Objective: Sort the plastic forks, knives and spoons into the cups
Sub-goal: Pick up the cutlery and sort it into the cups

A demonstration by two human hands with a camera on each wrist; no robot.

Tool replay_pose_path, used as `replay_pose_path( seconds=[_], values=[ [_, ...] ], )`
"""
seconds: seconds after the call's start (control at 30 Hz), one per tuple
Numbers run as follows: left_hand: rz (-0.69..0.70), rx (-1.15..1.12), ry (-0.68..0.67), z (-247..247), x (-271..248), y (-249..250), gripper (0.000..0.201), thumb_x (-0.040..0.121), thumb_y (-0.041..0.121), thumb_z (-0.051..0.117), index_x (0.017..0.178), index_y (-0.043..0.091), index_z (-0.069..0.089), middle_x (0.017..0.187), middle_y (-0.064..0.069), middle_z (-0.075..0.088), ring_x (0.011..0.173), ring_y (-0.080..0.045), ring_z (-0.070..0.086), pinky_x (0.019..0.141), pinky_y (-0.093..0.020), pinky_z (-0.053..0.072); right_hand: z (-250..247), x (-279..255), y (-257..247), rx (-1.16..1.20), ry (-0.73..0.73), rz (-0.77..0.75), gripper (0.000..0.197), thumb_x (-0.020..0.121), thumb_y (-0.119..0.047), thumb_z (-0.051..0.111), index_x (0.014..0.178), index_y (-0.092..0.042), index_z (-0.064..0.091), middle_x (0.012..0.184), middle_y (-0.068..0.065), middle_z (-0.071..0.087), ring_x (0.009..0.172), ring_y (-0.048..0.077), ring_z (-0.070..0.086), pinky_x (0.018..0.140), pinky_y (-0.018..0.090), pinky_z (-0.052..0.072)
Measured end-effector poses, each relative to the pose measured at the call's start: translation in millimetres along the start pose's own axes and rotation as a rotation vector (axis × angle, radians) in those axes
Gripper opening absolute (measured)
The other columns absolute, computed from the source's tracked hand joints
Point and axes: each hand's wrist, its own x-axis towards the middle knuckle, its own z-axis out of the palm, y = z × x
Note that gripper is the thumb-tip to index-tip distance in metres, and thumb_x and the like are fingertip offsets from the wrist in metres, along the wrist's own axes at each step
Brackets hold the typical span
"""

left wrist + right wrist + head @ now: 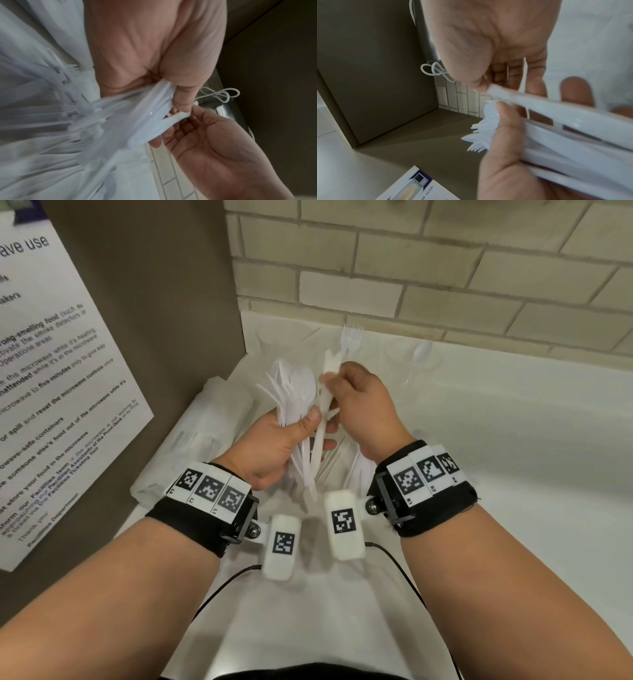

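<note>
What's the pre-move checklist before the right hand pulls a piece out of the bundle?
1. Left hand grips bundle: ok.
2. Right hand pinches a piece: ok.
3. Type of that piece known: cannot tell, blurred.
4. Piece free of the others: not ok, it still overlaps the bundle.
5. Fork cup already holds a fork: ok.
6. Spoon cup holds a spoon: ok.

cutlery (pixel 294 395): glossy white plastic | counter (pixel 513 440): smooth white | wall (pixel 445 268): matt brick
</note>
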Motion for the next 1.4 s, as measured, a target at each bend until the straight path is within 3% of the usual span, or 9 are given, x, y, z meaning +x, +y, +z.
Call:
replay_pose_path(
  seconds=[0.2,0.4,0.53,0.73,0.9,1.0,1.13,1.27,1.4],
  values=[
    [0.043,0.230,0.053,-6.3,-0.3,-7.1,0.015,0.094,0.023,0.057,0.085,0.012,0.056,0.068,-0.003,0.058,0.063,-0.017,0.056,0.066,-0.034,0.051,-10.0,4.0,-22.5,0.201,0.102,-0.006,0.016,0.103,-0.025,0.037,0.094,-0.015,0.045,0.060,0.001,0.043,0.041,0.013,0.042,0.041,0.025,0.041],
    [0.068,0.393,0.067,-6.1,-0.3,-6.5,0.024,0.089,0.030,0.064,0.104,0.016,0.051,0.075,0.004,0.052,0.065,-0.013,0.049,0.065,-0.029,0.046,-6.0,5.4,-19.3,-0.125,-0.055,-0.056,0.030,0.079,-0.036,0.077,0.071,-0.012,0.060,0.054,-0.010,0.050,0.041,0.001,0.042,0.046,0.014,0.034],
    [0.085,0.418,0.046,-4.1,-2.7,-5.6,0.032,0.092,0.025,0.059,0.120,0.016,0.046,0.092,0.003,0.053,0.076,-0.011,0.053,0.066,-0.021,0.048,-2.4,8.1,-19.3,-0.197,-0.037,-0.032,0.024,0.080,-0.028,0.075,0.066,-0.014,0.061,0.060,-0.005,0.057,0.047,0.004,0.048,0.051,0.017,0.040],
    [0.079,0.324,-0.008,-4.7,-6.5,-7.7,0.038,0.093,0.020,0.055,0.128,0.010,0.044,0.078,-0.004,0.055,0.066,-0.013,0.058,0.065,-0.021,0.052,-2.6,8.0,-23.6,-0.288,-0.038,-0.103,0.010,0.083,-0.015,0.066,0.078,-0.006,0.065,0.057,-0.007,0.055,0.037,-0.005,0.052,0.041,0.007,0.036],
    [0.059,0.271,-0.045,-6.9,-5.5,-6.9,0.026,0.093,0.027,0.055,0.119,0.024,0.051,0.070,-0.008,0.053,0.062,-0.016,0.054,0.052,-0.019,0.047,-0.8,8.3,-20.6,-0.179,0.001,-0.105,0.010,0.095,-0.019,0.055,0.092,-0.011,0.058,0.073,-0.004,0.056,0.049,-0.003,0.055,0.047,0.008,0.040],
    [0.051,0.304,-0.066,-11.4,-3.3,-12.1,0.021,0.095,0.029,0.053,0.116,0.029,0.055,0.072,-0.006,0.053,0.062,-0.011,0.053,0.062,-0.023,0.046,2.2,13.1,-15.8,-0.103,0.088,-0.114,0.011,0.098,-0.024,0.050,0.089,-0.018,0.053,0.079,0.001,0.059,0.062,0.011,0.052,0.063,0.029,0.045],
    [0.034,0.196,-0.071,-14.4,-1.9,-18.6,0.025,0.091,0.029,0.057,0.115,0.026,0.061,0.081,0.000,0.054,0.067,-0.013,0.052,0.073,-0.034,0.042,-0.6,19.5,-22.6,0.115,0.247,-0.116,0.015,0.101,-0.024,0.041,0.086,-0.026,0.041,0.075,0.008,0.069,0.049,0.003,0.056,0.049,0.023,0.041],
    [0.003,0.132,-0.034,-16.1,-1.2,-20.3,0.023,0.090,0.022,0.054,0.112,0.019,0.061,0.076,0.004,0.061,0.073,-0.018,0.048,0.077,-0.039,0.037,-10.0,21.5,-41.1,0.308,0.476,-0.257,0.008,0.102,-0.021,0.037,0.095,-0.019,0.042,0.059,0.000,0.052,0.048,0.013,0.056,0.049,0.030,0.048],
    [-0.010,0.112,0.010,-15.9,0.6,-18.2,0.018,0.098,0.014,0.046,0.110,0.017,0.060,0.071,0.003,0.061,0.072,-0.017,0.049,0.074,-0.038,0.039,-8.9,20.7,-41.4,0.049,0.197,-0.179,0.018,0.095,-0.037,0.050,0.088,-0.021,0.048,0.059,-0.006,0.046,0.044,0.006,0.044,0.043,0.026,0.042]
  ],
)
